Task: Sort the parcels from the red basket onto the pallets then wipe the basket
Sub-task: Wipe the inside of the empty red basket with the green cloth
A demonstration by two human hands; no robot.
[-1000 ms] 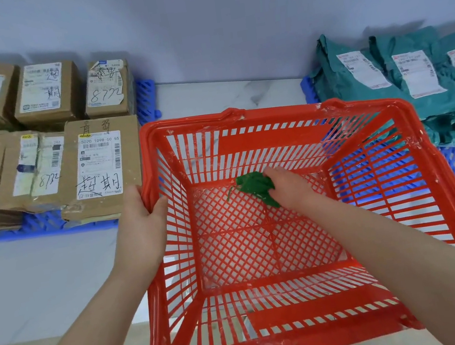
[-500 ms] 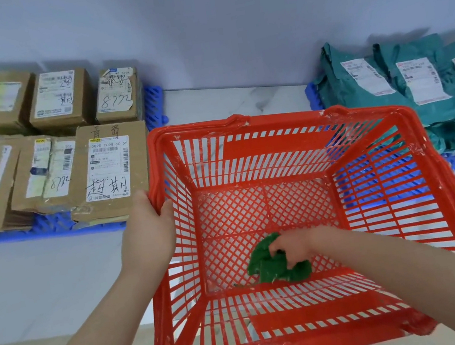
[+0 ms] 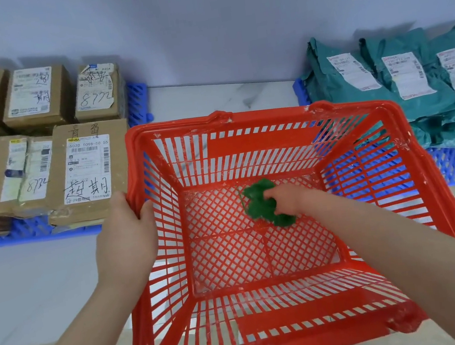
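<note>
R hand (image 3: 285,201) fingers clench green cloth (image 3: 258,203) on basket (image 3: 260,141) floor; L hand (image 3: 125,237) grips rim.

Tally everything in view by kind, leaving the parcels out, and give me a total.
Blue pallets: 2 (left pallet, right pallet)
Red basket: 1
Green cloth: 1
Hands: 2 (left hand grips the basket rim, right hand holds the cloth)
Total: 6
</note>
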